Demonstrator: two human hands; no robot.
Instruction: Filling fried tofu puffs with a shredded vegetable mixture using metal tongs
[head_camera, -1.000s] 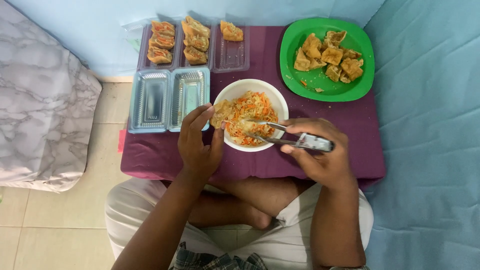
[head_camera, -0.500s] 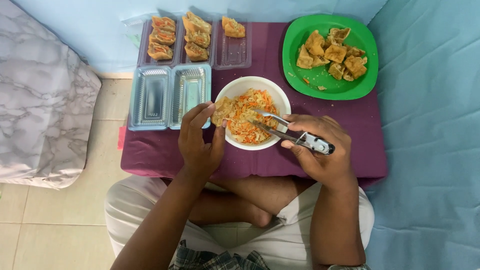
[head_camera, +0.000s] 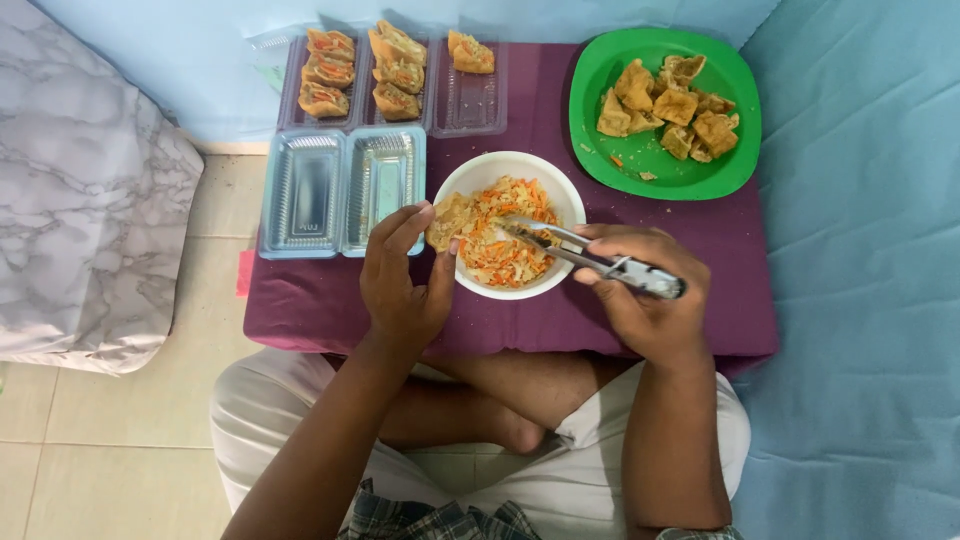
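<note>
Right grip (head_camera: 640, 295) clenched on metal tongs (head_camera: 590, 258) over shredded filling (head_camera: 505, 240); left grip (head_camera: 400, 280) pinching fried pocket (head_camera: 448, 220) at white bowl's (head_camera: 480, 172) rim.

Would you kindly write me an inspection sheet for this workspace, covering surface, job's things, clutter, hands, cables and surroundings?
Surface: low table under a purple cloth, crumbs near the plate.
Job's things: white bowl of shredded orange and pale filling; fried pocket at its left rim; metal tongs reaching into the filling.
Clutter: green plate of fried pieces; clear tray with filled pockets; two clear trays holding nothing.
Hands: left hand pinches the fried pocket; right hand grips the tongs, tips close together.
Cables: nothing seen.
Surroundings: blue sheet on the right, marbled cushion on the left, tiled floor.
</note>
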